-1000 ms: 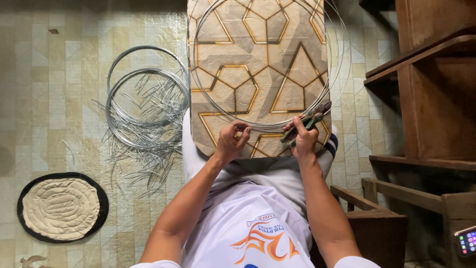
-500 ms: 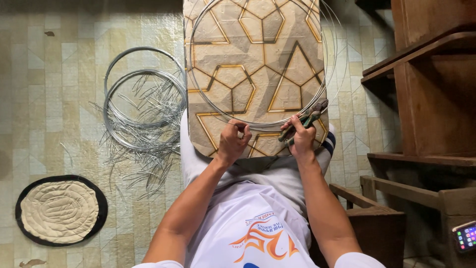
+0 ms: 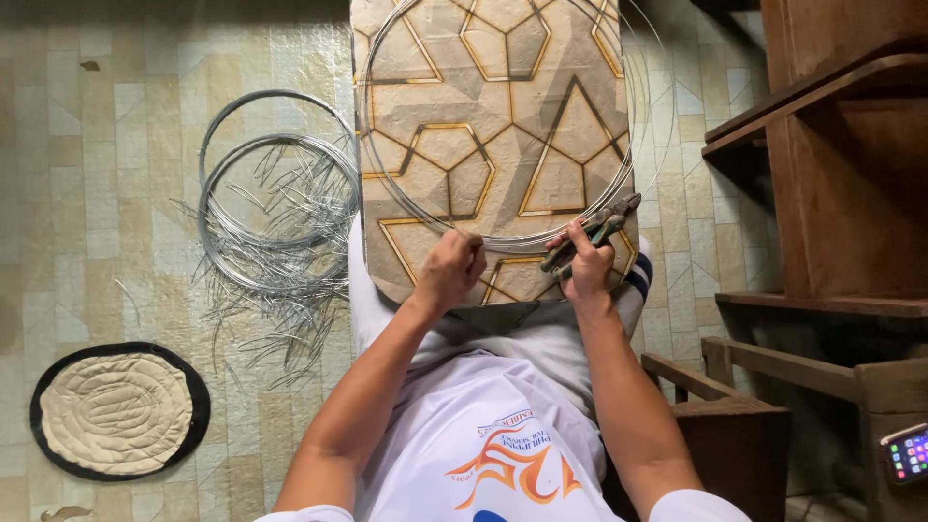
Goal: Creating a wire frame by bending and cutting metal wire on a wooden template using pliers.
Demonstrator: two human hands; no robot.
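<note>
Pliers (image 3: 592, 232) unmoved, tips up-right.

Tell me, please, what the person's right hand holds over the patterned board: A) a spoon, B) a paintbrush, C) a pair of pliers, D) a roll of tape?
C: the right hand holds a pair of pliers with green handles by the wire hoop on the patterned board, while the left hand pinches the wire.

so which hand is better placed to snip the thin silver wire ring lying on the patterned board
Right, probably. The right hand already grips the green-handled pliers, whose tip lies at the thin silver wire ring. The left hand holds no tool; it pinches the ring against the geometric-patterned board.
</note>
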